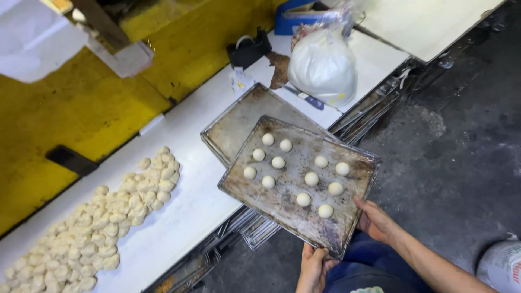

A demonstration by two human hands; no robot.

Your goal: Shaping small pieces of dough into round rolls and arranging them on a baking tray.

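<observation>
I hold a worn metal baking tray [347,222] tilted above the edge of a white worktable [184,211]. Several small round dough balls [311,178] sit on it in loose rows. My left hand [313,267] grips the tray's near corner from below. My right hand [374,219] grips its right edge. A second, bare baking tray [239,122] lies on the table partly under the held one.
A long heap of dough pieces [103,217] lies on the table at left. A tied white bag [323,65], a tape dispenser [248,49] and a blue box [296,16] stand at the far end. Stacked trays [363,116] fill racks under the table. Yellow wall behind; dark floor at right.
</observation>
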